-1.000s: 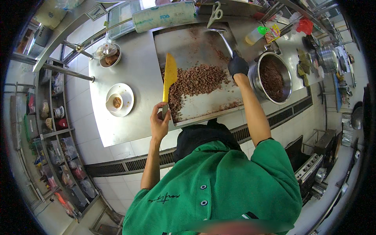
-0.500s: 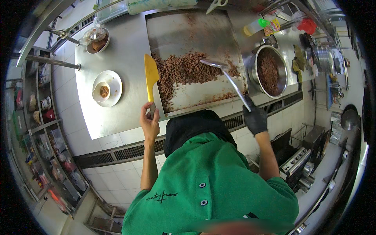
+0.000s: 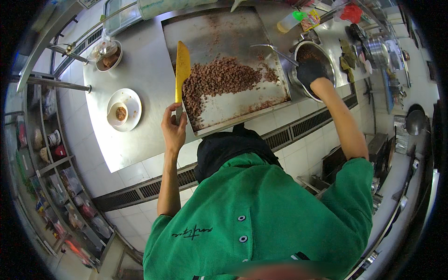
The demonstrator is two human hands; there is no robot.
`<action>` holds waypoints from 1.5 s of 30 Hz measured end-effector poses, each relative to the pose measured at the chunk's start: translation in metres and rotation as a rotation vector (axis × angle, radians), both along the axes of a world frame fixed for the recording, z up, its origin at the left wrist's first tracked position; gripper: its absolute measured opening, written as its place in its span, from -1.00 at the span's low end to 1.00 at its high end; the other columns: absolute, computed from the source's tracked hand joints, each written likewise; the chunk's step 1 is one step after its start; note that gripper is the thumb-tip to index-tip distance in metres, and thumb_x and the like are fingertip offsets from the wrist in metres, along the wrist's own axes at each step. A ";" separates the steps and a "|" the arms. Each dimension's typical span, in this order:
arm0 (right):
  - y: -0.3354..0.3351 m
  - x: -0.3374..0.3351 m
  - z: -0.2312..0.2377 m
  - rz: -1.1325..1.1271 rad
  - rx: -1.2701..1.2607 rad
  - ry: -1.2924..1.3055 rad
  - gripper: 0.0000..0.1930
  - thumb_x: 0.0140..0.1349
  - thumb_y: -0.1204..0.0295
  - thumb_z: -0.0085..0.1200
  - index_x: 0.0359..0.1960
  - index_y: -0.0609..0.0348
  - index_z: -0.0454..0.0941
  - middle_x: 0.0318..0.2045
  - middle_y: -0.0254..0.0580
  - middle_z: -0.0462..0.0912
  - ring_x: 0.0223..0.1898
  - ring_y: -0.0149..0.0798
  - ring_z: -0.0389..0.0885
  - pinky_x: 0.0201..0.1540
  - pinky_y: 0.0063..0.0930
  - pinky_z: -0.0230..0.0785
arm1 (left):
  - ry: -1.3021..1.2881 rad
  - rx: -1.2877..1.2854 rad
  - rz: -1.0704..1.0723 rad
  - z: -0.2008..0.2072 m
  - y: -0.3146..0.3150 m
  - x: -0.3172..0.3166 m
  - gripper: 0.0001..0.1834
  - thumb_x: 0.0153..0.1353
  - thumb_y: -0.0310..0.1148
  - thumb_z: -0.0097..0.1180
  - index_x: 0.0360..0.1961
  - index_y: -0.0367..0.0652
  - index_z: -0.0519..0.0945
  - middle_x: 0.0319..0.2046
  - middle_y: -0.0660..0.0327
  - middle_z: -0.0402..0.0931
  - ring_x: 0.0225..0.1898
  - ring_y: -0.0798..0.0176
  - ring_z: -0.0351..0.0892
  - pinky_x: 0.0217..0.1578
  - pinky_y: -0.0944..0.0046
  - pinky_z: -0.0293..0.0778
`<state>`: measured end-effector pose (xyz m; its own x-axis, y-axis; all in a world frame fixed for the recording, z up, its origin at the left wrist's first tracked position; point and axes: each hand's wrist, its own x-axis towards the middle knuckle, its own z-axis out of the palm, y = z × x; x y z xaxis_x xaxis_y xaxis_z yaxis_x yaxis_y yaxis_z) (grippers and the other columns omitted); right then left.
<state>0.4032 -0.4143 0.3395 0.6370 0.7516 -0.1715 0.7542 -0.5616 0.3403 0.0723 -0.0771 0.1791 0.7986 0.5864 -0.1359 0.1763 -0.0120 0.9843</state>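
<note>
My left hand (image 3: 174, 125), bare, grips the grey handle of a yellow spatula (image 3: 183, 65). The spatula's blade stands along the left side of a metal tray (image 3: 219, 35). A heap of brown crumbly pieces (image 3: 221, 77) lies in the tray, with smears around it. My right hand (image 3: 311, 74), in a black glove, is closed over the near part of a steel pot (image 3: 334, 70). From it a long-handled metal utensil (image 3: 282, 55) points left over the tray; its exact kind is unclear. Brown food (image 3: 310, 53) shows in the pot, partly hidden by the glove.
On the steel table's left are a white plate (image 3: 135, 100) with a small cup (image 3: 115, 119) and a bowl (image 3: 112, 63) of brown food. A green-capped bottle (image 3: 289, 22) stands behind the pot. Dry leaves (image 3: 346, 58) lie right of it. Metal posts (image 3: 60, 83) rise at left.
My right hand has moved right and away from me, from the table's front edge to over the pot, taking the metal utensil off the heap. The left hand and spatula have shifted slightly.
</note>
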 end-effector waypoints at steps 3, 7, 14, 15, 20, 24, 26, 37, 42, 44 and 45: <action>0.022 0.002 0.015 0.083 -0.174 0.089 -0.67 0.32 0.25 0.10 -0.01 0.13 0.71 -0.22 0.23 0.74 -0.16 0.28 0.73 -0.06 0.09 0.58 | 0.115 -0.003 0.002 -0.003 -0.007 -0.016 -0.66 0.38 -0.55 0.19 0.16 -0.23 0.53 -0.17 0.26 0.57 -0.43 0.45 0.52 -0.38 0.39 0.44; 0.045 0.015 0.040 0.145 -0.357 0.197 -0.68 0.29 0.28 0.11 -0.03 0.14 0.72 -0.19 0.22 0.74 -0.12 0.26 0.74 -0.03 0.06 0.59 | 0.013 -0.025 0.138 -0.012 -0.029 -0.039 -0.69 0.40 -0.54 0.19 0.14 -0.15 0.55 -0.48 0.39 0.46 -0.52 0.55 0.35 -0.51 0.43 0.24; 0.061 0.071 0.072 -0.044 -0.702 0.311 -0.71 0.21 0.36 0.14 -0.09 0.17 0.74 -0.14 0.19 0.76 -0.09 0.21 0.76 -0.01 -0.02 0.62 | 0.033 -0.064 0.204 -0.018 -0.037 -0.060 -0.69 0.41 -0.53 0.19 0.15 -0.15 0.55 -0.44 0.39 0.48 -0.51 0.56 0.36 -0.51 0.44 0.25; 0.059 0.077 0.072 -0.068 -0.787 0.284 -0.72 0.19 0.38 0.16 -0.09 0.18 0.74 -0.13 0.19 0.76 -0.10 0.20 0.76 -0.02 -0.04 0.63 | 0.040 -0.052 0.211 -0.018 -0.037 -0.060 -0.69 0.41 -0.53 0.19 0.15 -0.15 0.55 -0.42 0.39 0.49 -0.51 0.56 0.37 -0.50 0.44 0.26; 0.044 0.096 0.058 -0.131 -0.641 0.375 -0.70 0.13 0.39 0.25 -0.10 0.20 0.75 -0.11 0.18 0.77 -0.15 0.13 0.79 -0.07 -0.08 0.65 | 0.041 -0.091 0.201 -0.015 -0.033 -0.055 -0.65 0.40 -0.57 0.18 0.18 -0.21 0.52 -0.21 0.32 0.51 -0.41 0.51 0.46 -0.40 0.43 0.38; 0.032 0.100 0.044 -0.075 -0.708 0.350 -0.72 0.17 0.30 0.23 -0.16 0.20 0.76 -0.16 0.20 0.76 -0.19 0.15 0.79 -0.09 -0.06 0.63 | 0.032 -0.109 0.177 -0.015 -0.027 -0.052 -0.63 0.38 -0.58 0.18 0.20 -0.24 0.52 -0.10 0.28 0.53 -0.38 0.48 0.51 -0.38 0.43 0.43; 0.029 0.102 0.041 -0.129 -0.665 0.366 -0.71 0.17 0.30 0.23 -0.16 0.19 0.76 -0.17 0.20 0.76 -0.19 0.15 0.79 -0.08 -0.05 0.63 | 0.018 -0.064 0.174 -0.016 -0.025 -0.051 -0.66 0.40 -0.55 0.19 0.18 -0.19 0.54 -0.25 0.33 0.52 -0.44 0.52 0.46 -0.45 0.44 0.35; 0.030 0.113 0.101 -0.108 -0.626 0.321 -0.70 0.17 0.24 0.24 -0.15 0.13 0.77 -0.19 0.19 0.76 -0.19 0.16 0.78 -0.06 -0.02 0.63 | 0.051 -0.055 0.222 -0.012 -0.026 -0.053 -0.68 0.41 -0.54 0.20 0.15 -0.18 0.54 -0.34 0.36 0.51 -0.46 0.53 0.44 -0.47 0.46 0.34; 0.019 0.105 0.142 -0.052 -0.489 0.347 -0.70 0.17 0.22 0.24 -0.15 0.11 0.77 -0.20 0.19 0.77 -0.18 0.17 0.78 -0.06 -0.01 0.63 | 0.034 -0.108 0.251 -0.016 -0.028 -0.059 -0.69 0.42 -0.55 0.19 0.15 -0.17 0.53 -0.35 0.37 0.50 -0.46 0.54 0.44 -0.47 0.47 0.32; 0.015 0.098 0.147 -0.008 -0.418 0.372 -0.69 0.18 0.21 0.24 -0.14 0.10 0.77 -0.20 0.19 0.77 -0.18 0.17 0.78 -0.05 0.00 0.63 | 0.045 -0.093 0.259 -0.019 -0.029 -0.062 -0.68 0.42 -0.55 0.19 0.16 -0.18 0.53 -0.34 0.36 0.51 -0.46 0.54 0.45 -0.48 0.47 0.31; 0.013 0.093 0.144 0.014 -0.386 0.387 -0.69 0.18 0.21 0.24 -0.14 0.09 0.78 -0.20 0.19 0.77 -0.18 0.17 0.78 -0.05 0.00 0.63 | 0.058 -0.084 0.273 -0.020 -0.029 -0.063 -0.68 0.42 -0.55 0.18 0.17 -0.18 0.53 -0.34 0.36 0.52 -0.46 0.54 0.45 -0.49 0.47 0.30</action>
